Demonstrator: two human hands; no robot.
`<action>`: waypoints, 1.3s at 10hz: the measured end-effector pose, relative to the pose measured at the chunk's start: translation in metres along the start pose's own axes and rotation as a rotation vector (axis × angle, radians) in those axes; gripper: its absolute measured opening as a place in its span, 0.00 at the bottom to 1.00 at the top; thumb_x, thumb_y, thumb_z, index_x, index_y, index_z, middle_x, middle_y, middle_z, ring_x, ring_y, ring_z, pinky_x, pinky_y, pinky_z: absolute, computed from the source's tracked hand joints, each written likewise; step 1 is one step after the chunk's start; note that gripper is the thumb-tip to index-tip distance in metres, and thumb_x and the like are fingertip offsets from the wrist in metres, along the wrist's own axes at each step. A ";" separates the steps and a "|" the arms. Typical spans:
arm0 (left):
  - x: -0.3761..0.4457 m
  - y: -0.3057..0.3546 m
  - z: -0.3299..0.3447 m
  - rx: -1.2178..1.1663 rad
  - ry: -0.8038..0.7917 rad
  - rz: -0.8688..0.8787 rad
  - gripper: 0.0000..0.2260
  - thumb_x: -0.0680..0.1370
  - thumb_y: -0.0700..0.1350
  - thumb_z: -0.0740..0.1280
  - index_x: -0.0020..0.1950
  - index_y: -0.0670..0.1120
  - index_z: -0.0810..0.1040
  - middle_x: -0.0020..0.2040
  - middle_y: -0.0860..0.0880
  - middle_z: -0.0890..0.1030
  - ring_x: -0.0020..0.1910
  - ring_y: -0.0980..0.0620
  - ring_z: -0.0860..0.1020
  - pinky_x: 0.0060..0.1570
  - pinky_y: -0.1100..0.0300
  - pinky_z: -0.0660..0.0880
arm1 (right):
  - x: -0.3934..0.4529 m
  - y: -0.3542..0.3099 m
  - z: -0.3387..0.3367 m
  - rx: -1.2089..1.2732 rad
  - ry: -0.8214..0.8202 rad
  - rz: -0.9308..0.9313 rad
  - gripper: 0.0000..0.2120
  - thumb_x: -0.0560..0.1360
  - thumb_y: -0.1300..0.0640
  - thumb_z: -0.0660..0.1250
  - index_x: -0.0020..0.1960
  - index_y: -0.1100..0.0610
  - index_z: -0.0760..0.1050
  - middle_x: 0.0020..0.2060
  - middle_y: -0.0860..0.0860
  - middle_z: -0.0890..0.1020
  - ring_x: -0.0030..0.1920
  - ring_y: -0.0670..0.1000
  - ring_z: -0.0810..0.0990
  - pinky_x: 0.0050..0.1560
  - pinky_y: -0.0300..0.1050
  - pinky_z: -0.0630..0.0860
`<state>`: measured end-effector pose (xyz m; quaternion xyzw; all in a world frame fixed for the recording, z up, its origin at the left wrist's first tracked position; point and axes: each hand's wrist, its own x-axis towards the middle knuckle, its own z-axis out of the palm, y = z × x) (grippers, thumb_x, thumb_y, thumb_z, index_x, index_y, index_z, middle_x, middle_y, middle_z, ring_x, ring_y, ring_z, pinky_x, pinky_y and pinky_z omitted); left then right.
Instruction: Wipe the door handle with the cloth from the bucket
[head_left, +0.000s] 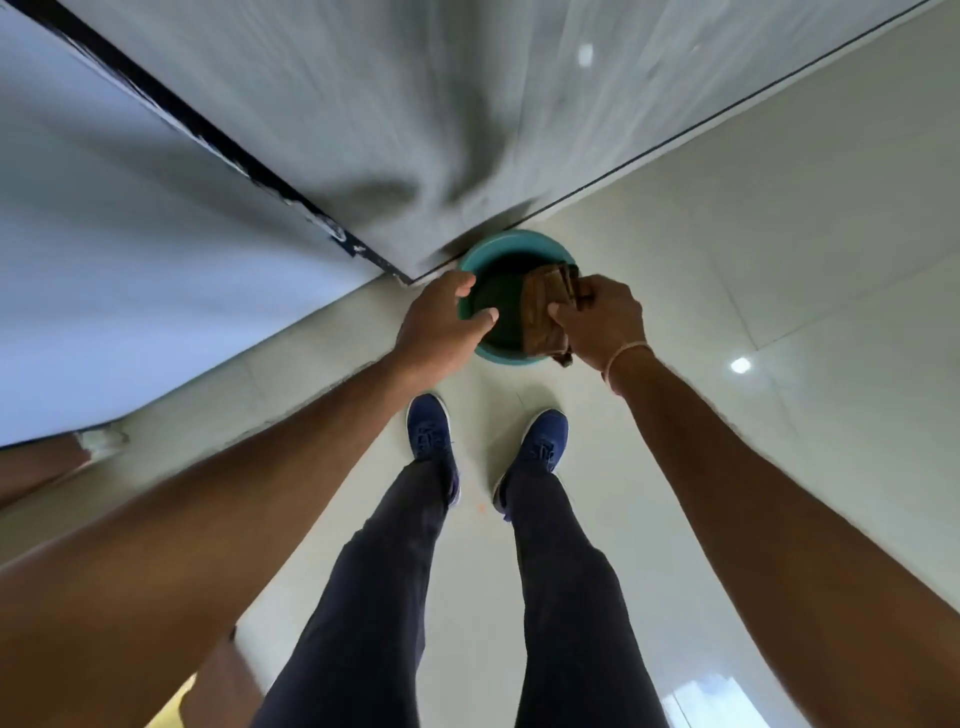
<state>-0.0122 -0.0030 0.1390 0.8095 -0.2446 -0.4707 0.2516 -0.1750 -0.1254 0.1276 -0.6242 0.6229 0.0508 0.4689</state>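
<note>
Cloth, brown and folded up, is draped over the right side of the teal bucket, which sits on the pale tiled floor right at the foot of the grey wall. The person's right hand has its fingers curled round the cloth, pinching it. Their left hand grips the bucket's left rim, thumb hooked inside. Blue shoes planted just behind the bucket.
</note>
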 end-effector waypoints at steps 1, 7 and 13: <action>0.037 -0.048 0.027 0.153 -0.010 0.085 0.29 0.82 0.49 0.72 0.82 0.46 0.68 0.80 0.47 0.72 0.79 0.48 0.70 0.75 0.56 0.66 | 0.057 0.023 0.045 -0.069 -0.030 -0.020 0.22 0.80 0.51 0.70 0.72 0.55 0.74 0.66 0.57 0.80 0.64 0.61 0.79 0.63 0.52 0.76; 0.170 -0.209 0.114 0.285 0.134 0.277 0.34 0.84 0.50 0.68 0.87 0.45 0.58 0.88 0.47 0.59 0.87 0.51 0.56 0.82 0.58 0.57 | 0.314 0.138 0.251 -0.565 -0.181 -0.002 0.22 0.84 0.51 0.66 0.73 0.62 0.75 0.69 0.61 0.80 0.69 0.63 0.79 0.66 0.50 0.75; 0.046 -0.072 0.008 0.375 0.012 0.290 0.28 0.84 0.48 0.68 0.82 0.43 0.65 0.83 0.43 0.66 0.83 0.44 0.65 0.80 0.47 0.66 | 0.088 0.025 0.108 -0.357 -0.003 -0.237 0.17 0.80 0.49 0.68 0.67 0.51 0.80 0.63 0.51 0.85 0.65 0.57 0.82 0.69 0.52 0.77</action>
